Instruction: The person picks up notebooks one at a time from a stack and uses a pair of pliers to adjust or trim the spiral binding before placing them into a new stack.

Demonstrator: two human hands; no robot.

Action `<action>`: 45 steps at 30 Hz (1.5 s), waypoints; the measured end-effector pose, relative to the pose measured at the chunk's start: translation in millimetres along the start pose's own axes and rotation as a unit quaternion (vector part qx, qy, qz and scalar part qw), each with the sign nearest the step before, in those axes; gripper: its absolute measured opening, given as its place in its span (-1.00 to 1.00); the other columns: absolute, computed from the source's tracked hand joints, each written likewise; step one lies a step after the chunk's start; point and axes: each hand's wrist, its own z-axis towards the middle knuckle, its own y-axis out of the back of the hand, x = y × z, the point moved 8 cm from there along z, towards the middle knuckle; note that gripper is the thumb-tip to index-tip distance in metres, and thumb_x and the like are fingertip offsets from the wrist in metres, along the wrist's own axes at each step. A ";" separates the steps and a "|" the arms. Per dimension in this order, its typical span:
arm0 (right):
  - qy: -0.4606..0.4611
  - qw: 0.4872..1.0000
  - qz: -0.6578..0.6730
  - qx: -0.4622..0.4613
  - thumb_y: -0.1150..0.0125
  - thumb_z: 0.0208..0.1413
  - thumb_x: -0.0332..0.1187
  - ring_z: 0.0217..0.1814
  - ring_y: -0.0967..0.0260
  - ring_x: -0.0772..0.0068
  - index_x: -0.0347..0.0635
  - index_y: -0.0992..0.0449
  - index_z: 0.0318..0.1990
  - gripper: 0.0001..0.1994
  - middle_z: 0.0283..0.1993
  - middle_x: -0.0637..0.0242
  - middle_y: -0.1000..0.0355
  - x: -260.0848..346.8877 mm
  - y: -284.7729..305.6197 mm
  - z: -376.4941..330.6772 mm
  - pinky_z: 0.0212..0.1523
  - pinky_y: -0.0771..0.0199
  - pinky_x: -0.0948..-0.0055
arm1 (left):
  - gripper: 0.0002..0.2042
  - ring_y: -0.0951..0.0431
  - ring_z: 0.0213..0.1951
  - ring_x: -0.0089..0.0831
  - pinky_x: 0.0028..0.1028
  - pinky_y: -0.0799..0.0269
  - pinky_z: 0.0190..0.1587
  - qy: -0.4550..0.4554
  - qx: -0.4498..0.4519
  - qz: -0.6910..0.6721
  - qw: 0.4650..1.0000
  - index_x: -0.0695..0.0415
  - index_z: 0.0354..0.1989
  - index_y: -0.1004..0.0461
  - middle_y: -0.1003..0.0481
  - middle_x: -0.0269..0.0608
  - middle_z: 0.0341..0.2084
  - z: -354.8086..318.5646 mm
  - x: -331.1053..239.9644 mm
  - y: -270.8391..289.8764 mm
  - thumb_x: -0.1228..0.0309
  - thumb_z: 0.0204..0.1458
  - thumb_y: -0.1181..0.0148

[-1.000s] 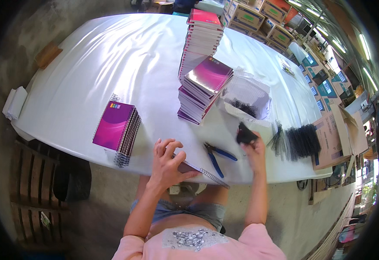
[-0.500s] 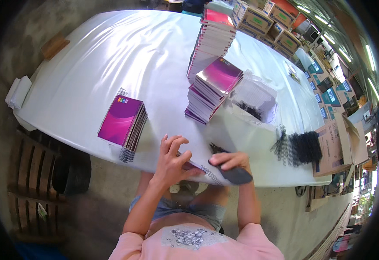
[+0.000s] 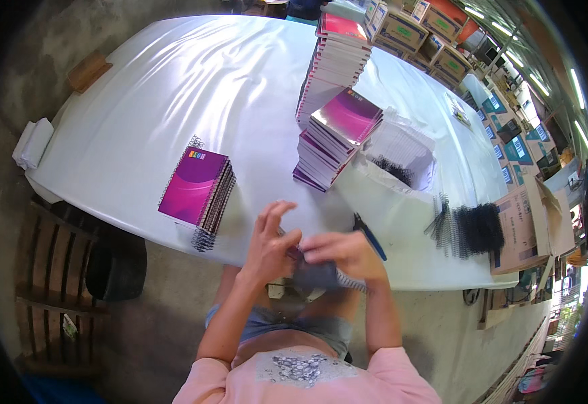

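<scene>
**Two busy hands meet at the table's edge**

In the head view, the middle of your clock is where your two hands meet, by the near edge of the one white table. Your left hand has its upper fingers bent and spread; its thumb tip is hidden, so I cannot tell if it pinches anything. Your right hand is blurry, its fingers pressed together, and they seem to pinch one dark thing just below them. One wire coil pokes out at 4 o'clock; maybe your left hand is there to keep things steady. One pair of pliers lies near at 2 o'clock, maybe so you can reach it. One small pile of notebooks lies at 10 o'clock, maybe set apart so its coil ends can stick out. At 12 o'clock are two stacks, a short purple stack and a tall stack behind it, maybe to save room. One white box at 1 o'clock holds black coils, too many to count. One coil heap and one open carton sit at 3 o'clock
</scene>
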 end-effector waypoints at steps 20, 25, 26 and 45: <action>-0.039 0.990 0.122 -0.054 0.01 -0.19 -0.69 -0.03 -0.47 0.31 -0.29 -0.58 -0.16 -0.61 -0.08 0.10 -0.52 -43.9 4.6 20.7 0.03 -0.39 0.48 | -0.24 -0.21 -0.10 -0.22 -0.34 -0.29 -0.15 0.082 -0.051 -0.194 0.976 0.08 -0.32 -0.09 -0.14 -0.04 -0.20 -11.6 50.1 -19.6 0.28 -0.64 -0.64; 0.063 0.988 0.140 -0.031 0.05 -0.29 -0.76 0.00 -0.46 0.33 -0.32 -0.56 -0.13 -0.53 -0.06 0.12 -0.52 -6.9 -0.8 25.3 0.06 -0.37 0.45 | -0.20 -0.23 -0.15 -0.31 -0.38 -0.29 -0.17 0.190 -0.040 -0.321 0.927 0.10 -0.26 -0.03 -0.12 -0.11 -0.23 -17.6 67.4 -32.1 0.36 -0.61 -0.62; 0.010 0.999 0.042 -0.021 0.00 -0.31 -0.77 0.01 -0.46 0.29 -0.31 -0.57 -0.15 -0.54 -0.08 0.09 -0.52 -13.3 -5.6 30.9 0.05 -0.39 0.43 | -0.18 -0.23 -0.15 -0.32 -0.39 -0.29 -0.17 0.203 -0.029 -0.328 0.922 0.10 -0.25 -0.03 -0.11 -0.12 -0.23 -18.5 68.4 -33.3 0.35 -0.63 -0.63; -0.349 0.653 -0.559 -0.374 -0.04 -0.03 -0.51 0.23 -0.22 0.04 -0.03 -0.35 0.17 -0.48 0.20 0.11 -0.30 -67.9 129.0 -125.6 0.22 -0.11 -0.03 | -0.60 -0.31 -0.25 -0.54 -0.55 -0.28 -0.11 0.262 -0.092 -0.472 0.836 0.16 -0.02 -0.17 -0.32 -0.28 -0.31 -37.0 72.2 -36.0 0.53 0.04 -0.24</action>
